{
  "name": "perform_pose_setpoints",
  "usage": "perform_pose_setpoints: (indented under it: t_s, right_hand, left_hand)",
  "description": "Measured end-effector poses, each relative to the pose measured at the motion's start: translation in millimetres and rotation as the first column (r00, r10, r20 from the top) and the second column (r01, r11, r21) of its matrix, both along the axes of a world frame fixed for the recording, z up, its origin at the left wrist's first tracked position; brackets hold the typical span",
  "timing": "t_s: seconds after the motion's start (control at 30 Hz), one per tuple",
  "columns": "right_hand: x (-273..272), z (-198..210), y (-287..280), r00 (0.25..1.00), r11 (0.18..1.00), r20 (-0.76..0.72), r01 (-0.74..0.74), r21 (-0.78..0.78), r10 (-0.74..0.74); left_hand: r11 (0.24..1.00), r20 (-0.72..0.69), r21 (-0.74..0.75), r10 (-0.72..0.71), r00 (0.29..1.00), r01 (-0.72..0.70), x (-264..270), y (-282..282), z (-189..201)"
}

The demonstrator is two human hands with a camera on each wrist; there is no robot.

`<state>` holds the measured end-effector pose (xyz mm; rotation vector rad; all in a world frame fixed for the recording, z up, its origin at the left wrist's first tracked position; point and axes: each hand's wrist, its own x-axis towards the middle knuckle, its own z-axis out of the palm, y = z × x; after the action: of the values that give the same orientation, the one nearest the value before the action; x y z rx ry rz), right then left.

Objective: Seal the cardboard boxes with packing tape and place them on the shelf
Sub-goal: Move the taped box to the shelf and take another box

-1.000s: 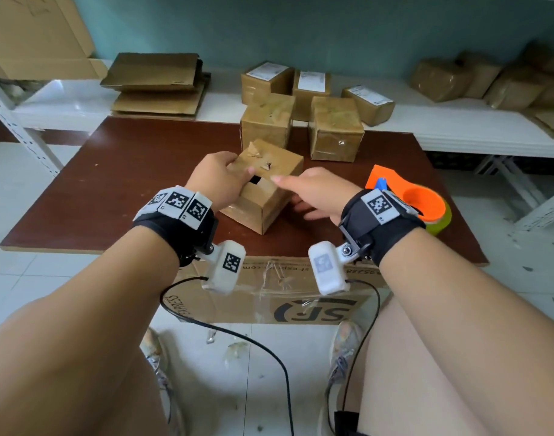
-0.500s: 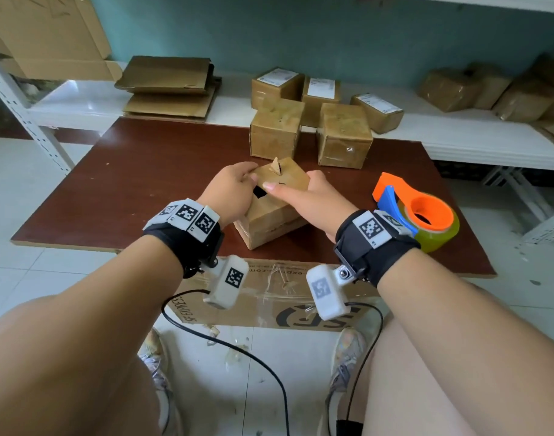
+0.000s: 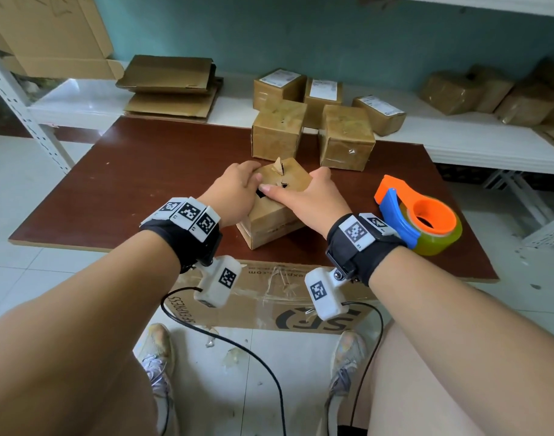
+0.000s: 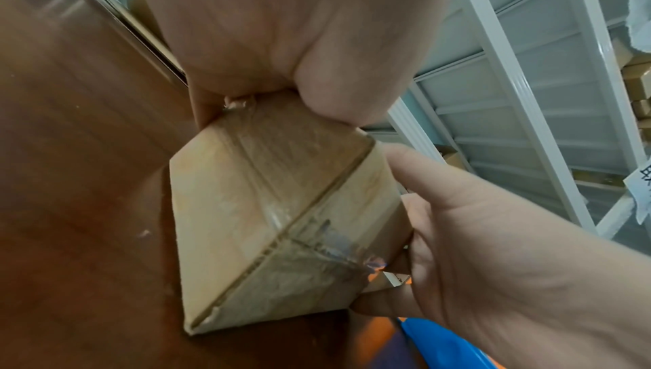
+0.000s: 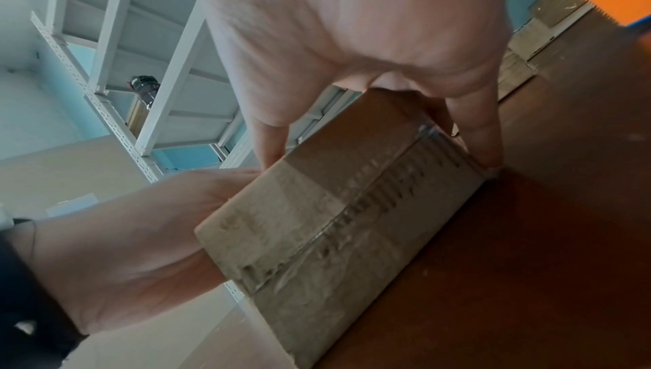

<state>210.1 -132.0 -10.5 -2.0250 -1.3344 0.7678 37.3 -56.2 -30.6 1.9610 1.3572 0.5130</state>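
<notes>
as both hands (image 3: 271,196) grip box (image 3: 274,220) — near table (image 3: 137,184) edge

Three boxes (image 3: 277,212) on table, three on shelf, one tape dispenser (image 3: 426,221).

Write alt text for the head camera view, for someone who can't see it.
Two hands, the left hand and the right hand, grip a small cardboard box from either side on a dark brown table. An orange and blue tape dispenser lies to the right, two more boxes stand behind, and labelled boxes sit on the white shelf beyond.
</notes>
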Motion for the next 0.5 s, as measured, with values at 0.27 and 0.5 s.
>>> perform_pose_setpoints:
  t_s: [0.27,0.5]
  right_hand:
    - [0.7,-2.6,2.3,0.998,1.0,0.062,-0.007,0.008,0.006]
    - [2.0,-5.0,6.1,1.0,1.0,-0.007,0.023,0.015,-0.022]
  left_hand:
    - [0.999,0.0,0.038,0.017,1.0,-0.017,-0.5,1.1,-4.2]
    - [0.998,-0.024,0.059,0.032,0.999,-0.031,2.9,-5.7,0.0]
